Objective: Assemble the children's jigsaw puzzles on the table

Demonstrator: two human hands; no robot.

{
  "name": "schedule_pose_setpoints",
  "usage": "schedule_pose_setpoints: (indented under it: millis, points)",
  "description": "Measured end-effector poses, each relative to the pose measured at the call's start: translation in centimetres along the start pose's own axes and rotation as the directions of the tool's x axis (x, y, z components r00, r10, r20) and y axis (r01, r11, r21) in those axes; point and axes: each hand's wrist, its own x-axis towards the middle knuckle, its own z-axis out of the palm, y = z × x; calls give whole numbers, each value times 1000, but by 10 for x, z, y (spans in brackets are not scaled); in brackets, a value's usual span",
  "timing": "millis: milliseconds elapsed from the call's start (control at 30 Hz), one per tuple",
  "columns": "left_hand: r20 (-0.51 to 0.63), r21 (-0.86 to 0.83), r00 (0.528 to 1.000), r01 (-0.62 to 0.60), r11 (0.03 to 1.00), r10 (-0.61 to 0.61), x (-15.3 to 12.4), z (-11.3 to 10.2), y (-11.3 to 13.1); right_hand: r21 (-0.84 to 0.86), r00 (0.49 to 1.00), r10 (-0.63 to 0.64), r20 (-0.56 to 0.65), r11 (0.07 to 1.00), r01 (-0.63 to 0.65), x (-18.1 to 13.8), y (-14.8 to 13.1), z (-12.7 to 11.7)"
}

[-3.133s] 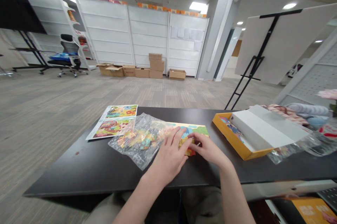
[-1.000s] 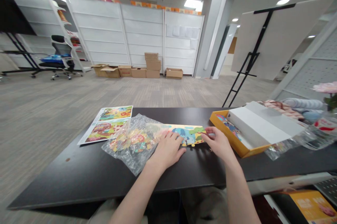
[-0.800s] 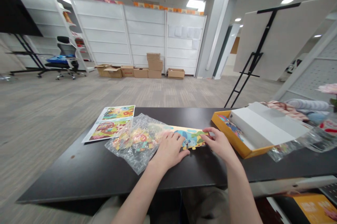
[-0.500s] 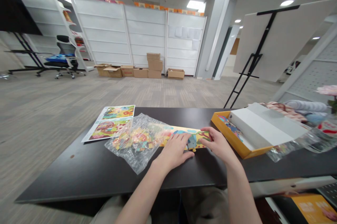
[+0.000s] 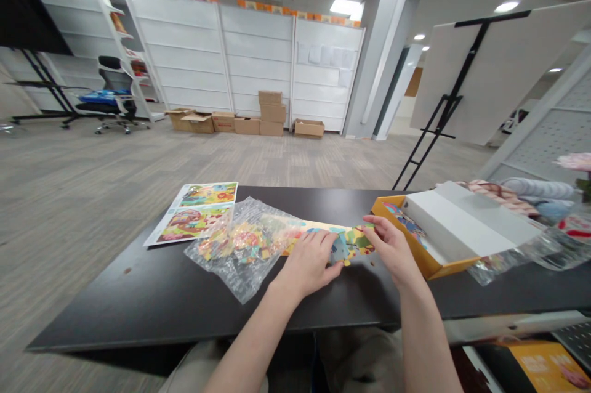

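A strip of colourful jigsaw puzzle [image 5: 356, 241] lies on the dark table, joined from several pieces with green, yellow and blue-grey printing. My left hand [image 5: 310, 260] rests flat over its middle, fingers stretched out and thumb apart, hiding part of the picture. At the strip's right end is my right hand [image 5: 391, 249], its fingers spread with the tips at the edge; whether they touch the end piece I cannot tell. A clear plastic bag [image 5: 244, 251] of loose puzzle pieces lies left of the strip and overlaps its left end.
A printed picture sheet [image 5: 198, 220] lies at the table's left. On the right stands an open orange box [image 5: 434, 267] with a white inner flap and more pieces inside. Crumpled plastic wrap [image 5: 496, 263] lies beside it. Rolled towels [image 5: 535, 186] sit behind.
My right hand has shifted slightly right and its fingers have loosened at the strip's right end, showing more of the printed pieces. My left hand stays on the strip.
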Motion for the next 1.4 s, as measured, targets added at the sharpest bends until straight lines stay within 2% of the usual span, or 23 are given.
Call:
schedule_pose_setpoints:
  millis: [100,200,300,433,567,733,933,1033,1100,1167,1233,1300,1400]
  points:
    - [17,22,1000,5,1000,-6,-3,-1,-2,92,999,39,-2,995,-39,-2,-4,2]
    - [1,-12,999,44,999,-44,-6,2,-4,145,995,74,70,986,-84,-5,-7,5]
    - [-37,-60,997,65,996,-67,-12,5,-5,107,979,108,171,986,-127,-7,-7,11]
    - [-61,-71,996,65,995,-69,-18,3,-3,26,971,134,199,990,-141,-7,-6,21]
    - [-25,-80,997,70,994,-73,-23,-6,1,-82,954,108,280,993,-88,-8,-5,28]
    - [90,-98,996,36,995,-27,-32,-19,4,-160,882,48,469,987,31,-13,-4,37]
    - [171,-92,985,50,994,-34,-42,-32,5,-199,840,40,541,977,81,-16,-12,44]
    - [184,-96,983,46,994,-28,-46,-36,4,-264,872,22,489,956,124,-6,-8,28]
    - [190,-96,981,42,995,-23,-49,-36,2,-387,946,-7,325,911,140,5,1,11]
    - [206,-93,978,28,995,-9,-52,-36,1,-605,993,-76,94,787,118,18,16,-4]
    - [226,-91,974,14,996,7,-54,-36,1,-749,992,-128,-9,658,78,28,32,-14]
    - [245,-93,969,6,996,17,-55,-37,1,-816,994,-110,17,573,78,35,45,-19]
    - [255,-102,966,-3,995,29,-56,-38,0,-860,993,-50,104,497,115,38,56,-18]
